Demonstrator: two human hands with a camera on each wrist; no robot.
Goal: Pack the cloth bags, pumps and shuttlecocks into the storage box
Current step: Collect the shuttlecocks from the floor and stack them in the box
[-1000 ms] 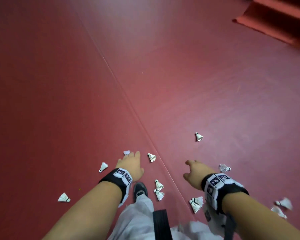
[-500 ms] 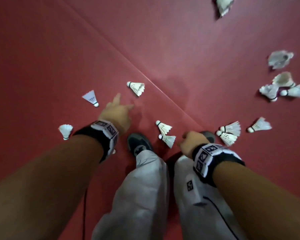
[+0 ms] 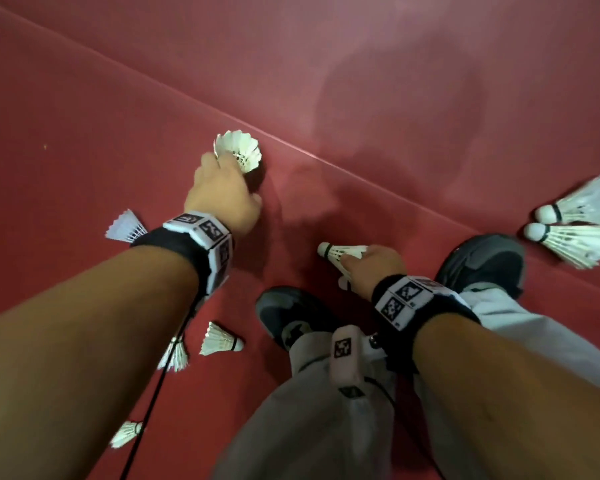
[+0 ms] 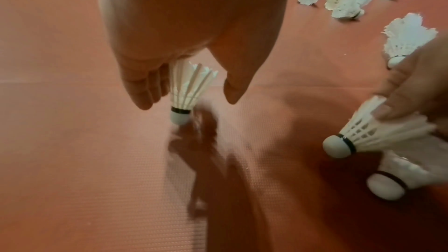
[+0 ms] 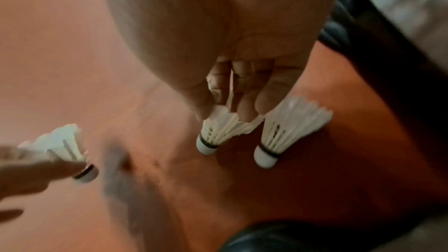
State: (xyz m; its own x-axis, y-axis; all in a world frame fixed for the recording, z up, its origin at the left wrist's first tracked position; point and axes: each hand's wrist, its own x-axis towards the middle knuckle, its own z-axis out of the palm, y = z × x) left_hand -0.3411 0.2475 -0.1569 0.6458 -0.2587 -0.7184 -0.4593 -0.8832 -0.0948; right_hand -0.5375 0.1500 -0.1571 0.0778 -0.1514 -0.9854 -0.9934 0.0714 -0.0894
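Observation:
White feather shuttlecocks lie scattered on the red floor mat [image 3: 395,98]. My left hand [image 3: 222,192] reaches forward and holds one shuttlecock [image 3: 238,150] by its feathers. In the left wrist view this shuttlecock [image 4: 186,91] sits cork down between fingers and thumb. My right hand [image 3: 371,268], near my shoes, pinches the feathers of another shuttlecock [image 3: 340,252], seen between thumb and fingers as a shuttlecock [image 5: 218,131] in the right wrist view. A second shuttlecock [image 5: 288,131] lies right beside it under the little finger. No box, bag or pump is in view.
Loose shuttlecocks lie left of my arm [image 3: 125,226], under it [image 3: 220,339] and as a pair at the right edge [image 3: 575,242]. My dark shoes [image 3: 291,317] stand between the hands. A mat seam [image 3: 326,161] runs diagonally. A black cable [image 3: 153,410] hangs from my left wrist.
The view has dropped close to the floor. My left hand moved forward and took hold of a shuttlecock. My right hand came down by my shoes and pinched another.

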